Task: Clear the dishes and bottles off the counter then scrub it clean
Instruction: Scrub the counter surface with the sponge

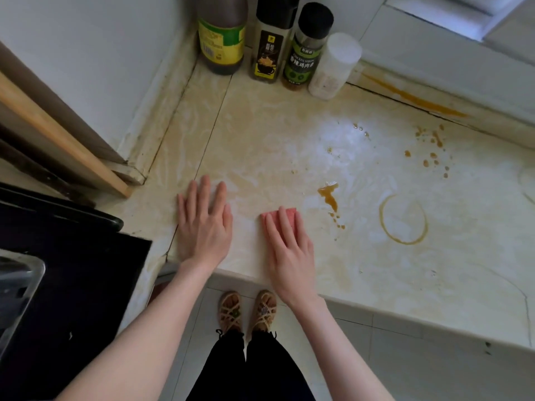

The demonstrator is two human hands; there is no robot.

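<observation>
My right hand (289, 250) presses flat on a pink sponge (282, 217) near the front edge of the beige counter (260, 134); only the sponge's far end shows past my fingers. My left hand (204, 224) lies flat on the counter to the sponge's left, fingers spread, holding nothing. Soapy white smears cover the surface. A brown sauce puddle (328, 193) sits just right of the sponge, a brown ring stain (404, 219) further right. In the back corner stand a large dark bottle (221, 36), two black-capped seasoning jars (267, 47) (305, 50) and a white jar (333, 68).
A black stovetop (86, 270) adjoins the counter on the left, with a grey container's rim (17, 290) at the far left. Brown droplets (432, 153) and an orange streak (414, 98) mark the back right. White wall tiles enclose the corner. My sandalled feet stand on the tiled floor below.
</observation>
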